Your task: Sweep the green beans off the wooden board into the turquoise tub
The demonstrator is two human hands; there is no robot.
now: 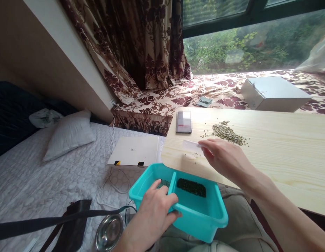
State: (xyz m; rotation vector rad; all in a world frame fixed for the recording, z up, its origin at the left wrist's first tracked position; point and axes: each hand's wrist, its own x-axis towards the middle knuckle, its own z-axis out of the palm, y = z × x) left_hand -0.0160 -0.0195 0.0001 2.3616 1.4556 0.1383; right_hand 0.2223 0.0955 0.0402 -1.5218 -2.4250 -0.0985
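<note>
A turquoise divided bin (197,224) sits at the front edge of the table, over my lap. My left hand (157,208) grips its near rim beside the divider, fingers reaching into the left compartment. A few small beans (165,182) lie there, partly hidden by that hand. Dark green beans (191,187) cover part of the right compartment's floor. Above the tabletop, my right hand (225,155) pinches a thin whitish translucent strip (190,145), its free end pointing left. A few loose beans lie just below the strip, and a larger pile of mixed beans (229,133) is spread beyond my right hand.
On the pale wooden table (288,154) a small flat box (183,122) lies at the far left corner. To the left, a white box (134,150), a metal bowl (110,231) and a dark bag (73,227) rest on the bed. A larger white box (276,92) stands by the window.
</note>
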